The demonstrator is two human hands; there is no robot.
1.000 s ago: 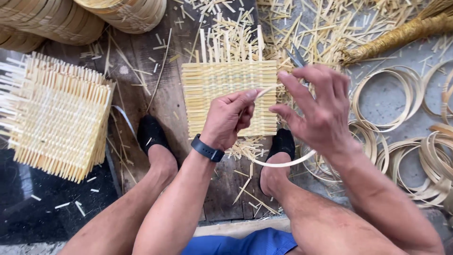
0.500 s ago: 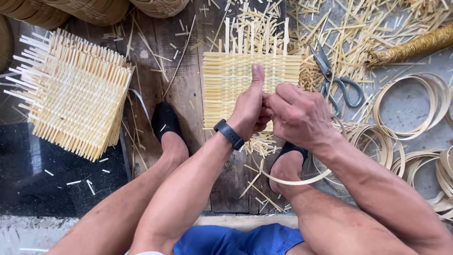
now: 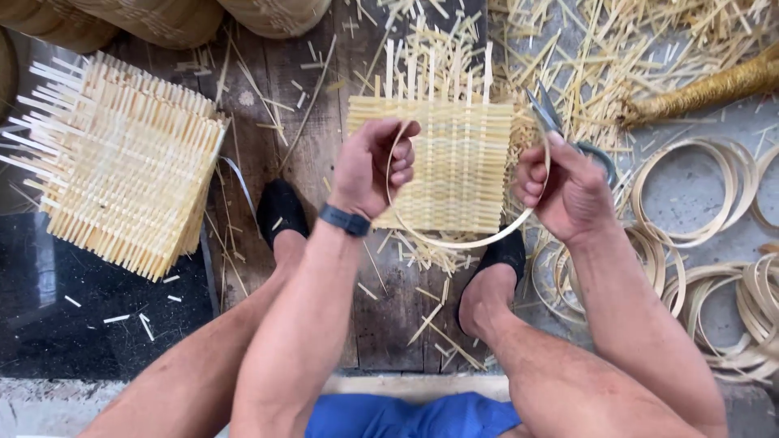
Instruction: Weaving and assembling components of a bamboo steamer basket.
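Your left hand (image 3: 375, 166) and right hand (image 3: 560, 186) each pinch an end of a thin bamboo strip (image 3: 462, 242), fingers closed on it (bent into a loop), above the woven mat (image 3: 454, 162) on the floor.

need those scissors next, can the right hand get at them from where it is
Probably yes. The scissors lie on the floor just behind the right hand, with nothing lying over them. That hand is pinching one end of the bent bamboo strip, though, so it would likely have to let go first.
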